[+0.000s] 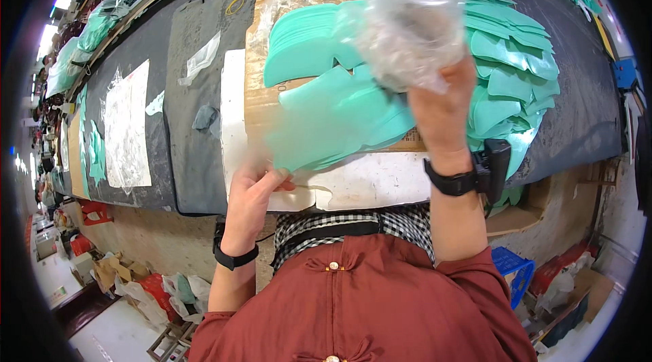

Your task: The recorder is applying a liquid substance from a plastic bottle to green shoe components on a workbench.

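My left hand (252, 191) pinches the near left corner of a thin, glossy green sheet (333, 114), its thumb on top. The sheet belongs to a loose, fanned pile with curved, notched edges, and its left part is smeared by motion. My right hand (445, 107) is closed around a crumpled wad of clear plastic film (411, 36), held over the pile and blurred. Behind the pile sits a neater stack of green pieces (302, 46). To the right of the right hand, several more green pieces (513, 56) lie overlapped in layers down to the table's near edge.
Cardboard (255, 107) and a white board (380, 182) lie under the green pieces on the dark tabletop (193, 100). Leftward are a yellow rubber band (234, 6), a plastic scrap (201, 60) and a white sheet (127, 131). A blue stool (513, 270) stands below right.
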A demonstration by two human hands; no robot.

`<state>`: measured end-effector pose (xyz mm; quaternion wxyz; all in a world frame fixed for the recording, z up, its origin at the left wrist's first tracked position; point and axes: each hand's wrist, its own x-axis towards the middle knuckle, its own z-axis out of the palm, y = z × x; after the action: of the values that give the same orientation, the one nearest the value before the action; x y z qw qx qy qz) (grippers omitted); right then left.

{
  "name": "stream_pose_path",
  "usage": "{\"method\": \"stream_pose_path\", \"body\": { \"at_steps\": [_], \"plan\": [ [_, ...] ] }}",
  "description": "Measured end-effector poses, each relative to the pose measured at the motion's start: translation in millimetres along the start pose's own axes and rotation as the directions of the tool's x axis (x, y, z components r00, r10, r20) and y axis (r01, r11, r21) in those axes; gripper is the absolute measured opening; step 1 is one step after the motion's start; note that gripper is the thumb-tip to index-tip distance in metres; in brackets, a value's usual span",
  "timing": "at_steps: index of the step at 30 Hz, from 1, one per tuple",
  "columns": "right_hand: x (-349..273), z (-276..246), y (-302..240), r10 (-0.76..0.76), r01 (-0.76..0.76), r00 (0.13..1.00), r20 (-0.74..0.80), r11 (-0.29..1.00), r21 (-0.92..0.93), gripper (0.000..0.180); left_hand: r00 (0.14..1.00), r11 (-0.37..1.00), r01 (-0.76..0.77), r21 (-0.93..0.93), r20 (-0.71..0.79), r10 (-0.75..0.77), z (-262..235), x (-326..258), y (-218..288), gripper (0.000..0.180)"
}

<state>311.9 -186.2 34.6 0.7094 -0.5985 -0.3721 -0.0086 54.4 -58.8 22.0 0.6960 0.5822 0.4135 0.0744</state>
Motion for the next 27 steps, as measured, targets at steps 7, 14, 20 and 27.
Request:
{"method": "stream_pose_path", "body": {
  "at_steps": [7, 14, 20, 27],
  "plan": [
    [-15, -61, -13, 0.128, -0.023, 0.948, -0.291, 0.941, 0.338, 0.057, 0.902, 0.896, -0.424, 0.133, -0.024, 0.43, -15, -3, -7, 0.013],
    [-26, -67, -41, 0.251, -0.084, 0.935, -0.251, 0.843, 0.532, 0.055, 0.565, 0.278, -0.621, 0.733, 0.173, 0.807, -24, 20, -36, 0.021],
    [-41, -49, -29, 0.122, -0.133, 0.947, -0.296, 0.991, -0.016, 0.056, 0.619, 0.242, -0.616, 0.75, 0.27, 0.738, -32, 22, -39, 0.025],
    [-49, -48, -11, 0.055, -0.17, 0.964, -0.26, 0.879, -0.446, 0.056, 0.648, 0.342, -0.648, 0.681, 0.256, 0.717, 15, 19, 12, 0.066]
  ]
}}
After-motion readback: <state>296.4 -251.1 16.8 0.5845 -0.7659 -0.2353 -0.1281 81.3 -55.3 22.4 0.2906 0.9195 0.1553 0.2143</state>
